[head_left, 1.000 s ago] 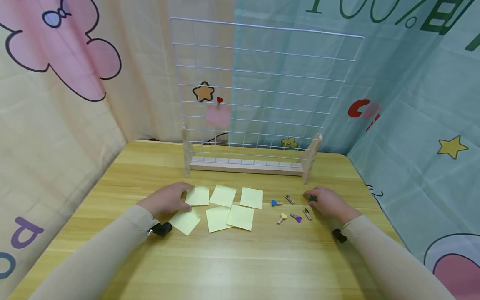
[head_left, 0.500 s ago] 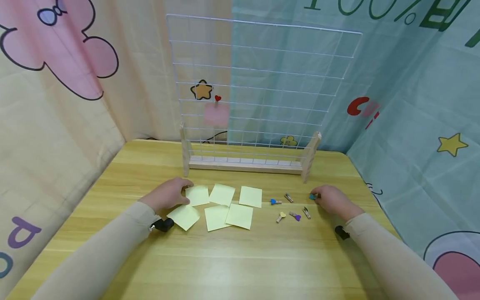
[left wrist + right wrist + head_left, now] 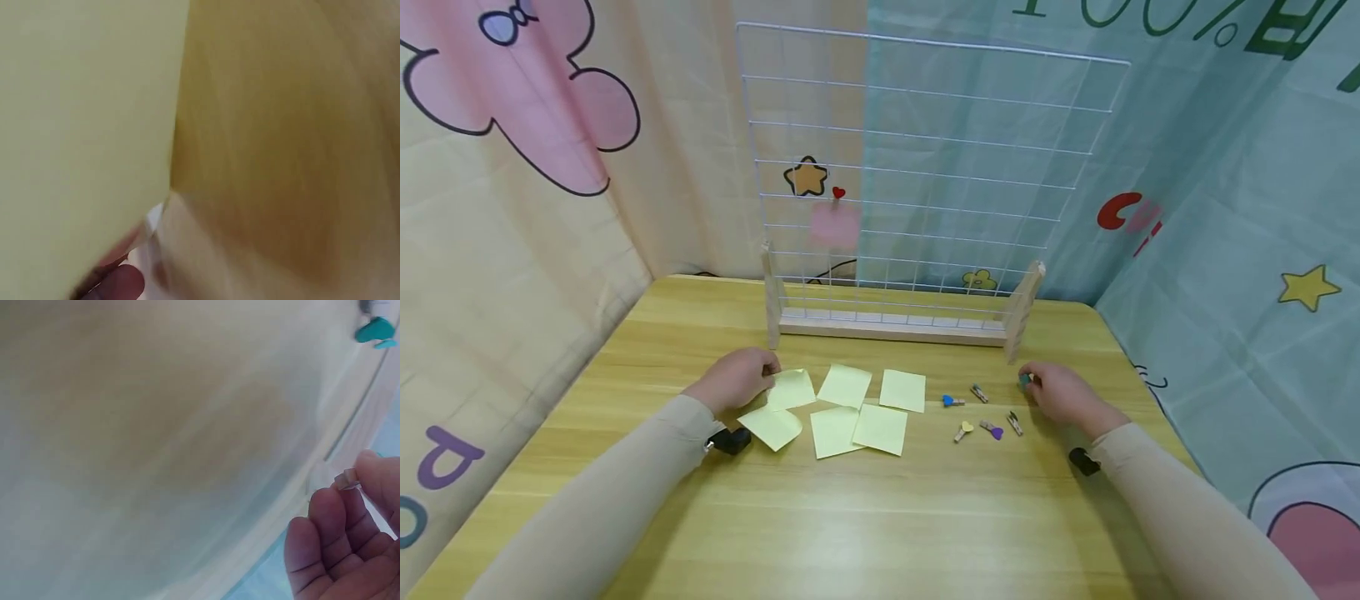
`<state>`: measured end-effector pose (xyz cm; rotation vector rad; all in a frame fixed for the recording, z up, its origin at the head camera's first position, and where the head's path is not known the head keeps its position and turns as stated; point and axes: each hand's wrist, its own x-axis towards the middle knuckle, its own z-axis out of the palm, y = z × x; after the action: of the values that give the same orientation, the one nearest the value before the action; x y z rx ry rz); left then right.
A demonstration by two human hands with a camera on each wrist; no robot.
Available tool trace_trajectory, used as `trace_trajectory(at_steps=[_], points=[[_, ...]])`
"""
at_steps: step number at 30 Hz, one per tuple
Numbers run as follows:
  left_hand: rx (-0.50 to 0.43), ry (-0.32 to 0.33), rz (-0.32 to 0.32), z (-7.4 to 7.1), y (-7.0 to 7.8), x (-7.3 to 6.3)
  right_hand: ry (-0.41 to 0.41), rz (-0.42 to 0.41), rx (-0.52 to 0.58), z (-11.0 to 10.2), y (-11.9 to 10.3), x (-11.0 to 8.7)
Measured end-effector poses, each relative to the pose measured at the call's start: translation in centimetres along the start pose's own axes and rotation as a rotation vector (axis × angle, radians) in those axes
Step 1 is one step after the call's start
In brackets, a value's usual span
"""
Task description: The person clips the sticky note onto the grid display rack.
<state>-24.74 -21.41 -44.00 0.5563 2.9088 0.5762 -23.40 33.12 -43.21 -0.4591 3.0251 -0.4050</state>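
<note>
My left hand (image 3: 735, 381) pinches the edge of a pale yellow sticky note (image 3: 792, 389), which tilts off the table. Seen from the left wrist, this note (image 3: 81, 112) fills the left side, with a fingertip (image 3: 122, 284) at its lower edge. A second yellow note (image 3: 771, 427) lies just below the hand, its right corner curling up. At the right, my right hand (image 3: 1062, 393) pinches a small clothespin (image 3: 1025, 380) showing teal; the right wrist view shows its wooden end (image 3: 347, 479) between thumb and forefinger. Several more clothespins, among them a blue-topped one (image 3: 952, 401), lie left of that hand.
A white wire grid (image 3: 925, 175) stands in a wooden base (image 3: 891, 331) behind the notes. A pink note (image 3: 835, 225) hangs on it from a red heart clothespin (image 3: 838, 192). Several yellow notes (image 3: 880, 430) lie mid-table. Printed curtains (image 3: 1217, 250) surround the table.
The left hand has moved slightly up and left, and the sticky note at its fingers has lifted and turned. The right hand has drawn the teal clothespin slightly away from the others.
</note>
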Motion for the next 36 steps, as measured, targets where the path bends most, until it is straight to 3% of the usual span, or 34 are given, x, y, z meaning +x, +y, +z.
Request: trace_trajectory(at_steps=[5,12,17,24,31,36], points=[[-0.027,0.052,0.001,-1.1,-0.3,-0.3,0.077,-0.042,0.04,-0.6,-0.9,0.6],[-0.117,0.131,-0.033,-2.9,-1.2,-0.4,0.113,-0.02,0.161,-2.2,-3.5,1.2],[-0.188,0.19,-0.049,-4.4,-0.9,-0.4,0.138,-0.007,0.238,-3.4,-5.5,1.5],[-0.273,0.275,-0.038,-6.1,0.8,0.4,0.181,0.016,0.293,-5.2,-8.7,3.1],[-0.384,0.379,-0.001,-7.2,3.3,2.2,0.265,-0.056,0.332,-6.9,-11.4,4.8],[-0.391,0.434,0.031,-8.0,4.5,3.7,0.314,-0.092,0.343,-7.7,-12.9,5.9]])
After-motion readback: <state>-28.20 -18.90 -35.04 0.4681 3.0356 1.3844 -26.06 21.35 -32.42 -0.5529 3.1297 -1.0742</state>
